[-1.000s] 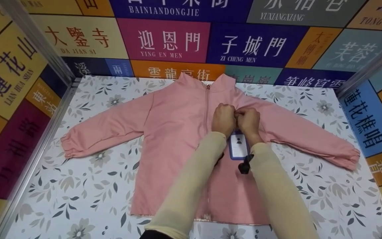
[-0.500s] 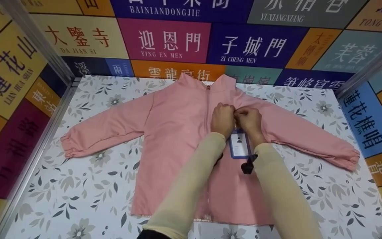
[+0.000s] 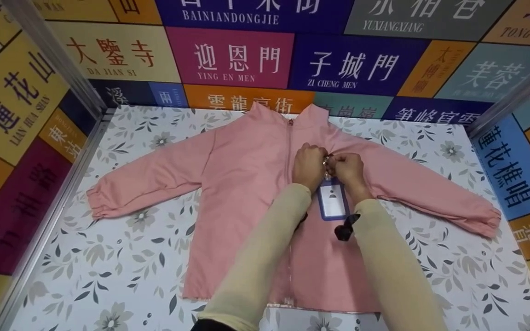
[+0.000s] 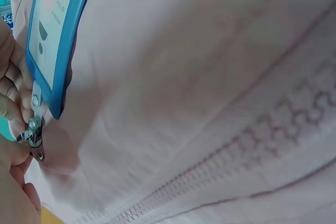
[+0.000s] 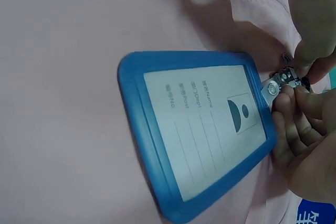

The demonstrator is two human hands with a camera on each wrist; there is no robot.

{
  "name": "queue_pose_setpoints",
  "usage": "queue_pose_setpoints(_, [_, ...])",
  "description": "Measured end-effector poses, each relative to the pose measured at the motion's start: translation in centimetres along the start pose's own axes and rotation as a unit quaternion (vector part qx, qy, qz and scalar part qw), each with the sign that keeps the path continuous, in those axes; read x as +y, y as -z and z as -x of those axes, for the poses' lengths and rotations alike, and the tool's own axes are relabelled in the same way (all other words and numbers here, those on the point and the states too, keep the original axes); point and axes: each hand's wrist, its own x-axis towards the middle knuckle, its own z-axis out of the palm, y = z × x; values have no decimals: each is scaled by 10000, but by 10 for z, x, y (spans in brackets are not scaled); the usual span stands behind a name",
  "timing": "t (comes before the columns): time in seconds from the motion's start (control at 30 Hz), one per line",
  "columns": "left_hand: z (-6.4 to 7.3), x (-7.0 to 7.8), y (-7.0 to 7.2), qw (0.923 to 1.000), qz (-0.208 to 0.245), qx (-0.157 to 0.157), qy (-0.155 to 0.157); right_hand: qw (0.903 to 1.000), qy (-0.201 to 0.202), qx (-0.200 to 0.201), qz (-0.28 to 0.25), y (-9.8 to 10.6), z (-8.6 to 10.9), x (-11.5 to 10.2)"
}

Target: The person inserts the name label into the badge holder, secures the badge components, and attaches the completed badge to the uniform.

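Observation:
A pink zip-up jacket [image 3: 242, 197] lies spread flat, front side up. A blue-framed ID badge [image 3: 333, 201] hangs on its chest, right of the zipper [image 4: 231, 145]. My right hand [image 3: 348, 172] pinches the badge's metal clip [image 5: 286, 77] between thumb and finger, its other fingers curled beneath. Close beside it, my left hand [image 3: 310, 166] is curled and pinches the jacket cloth at the clip. The badge's card [image 5: 205, 124] shows a printed portrait figure and lined fields. The hands partly hide the clip's jaws, so whether they bite the cloth cannot be told.
The table has a white floral cover [image 3: 108, 262]. Lettered panels stand behind [image 3: 233, 57] and at both sides [image 3: 21, 193], with metal corner posts. The jacket's sleeves [image 3: 154, 174] stretch out left and right. A black piece [image 3: 343, 232] hangs by the right wrist.
My right hand has shifted slightly, and more of the shiny clip shows between the hands. The badge has moved a little to the right. The left hand and jacket stay nearly still.

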Motion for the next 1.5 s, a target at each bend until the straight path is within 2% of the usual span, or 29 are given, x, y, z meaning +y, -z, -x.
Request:
queue_pose_setpoints(0.13, [0,-1,2,9998,188,-39,-75,9998,-11,168,80,-4,-3,-1])
queue_pose_setpoints(0.23, [0,-4,3,9990,286,-99,-322,9997,-104,223,-63,-4,-3,-1])
queue_pose_setpoints(0.37, [0,-11,4,9966,155,-326,-747,9983,-269,-1,-521,-2,-2,-2])
queue_pose_setpoints(0.47, [0,-19,6,9946,71,-496,-910,9960,-343,-264,-786,0,-1,-3])
queue_pose_setpoints(0.63, [-3,-25,9,9923,-48,-628,-1063,9964,-332,-425,-647,3,0,-3])
queue_pose_setpoints(0.83, [-8,-25,14,9904,-225,-781,-1121,9940,-342,-530,-890,4,0,-1])
queue_pose_setpoints(1.0, [-10,-26,14,9890,-358,-725,-1241,9917,-334,-541,-1113,3,-1,0])
queue_pose_setpoints(1.3, [-12,-26,12,9884,-483,-782,-1206,9943,-295,-421,-933,1,-2,2])
queue_pose_setpoints(1.5, [-10,-25,13,9884,-570,-678,-1230,9948,-128,-410,-921,0,-3,4])
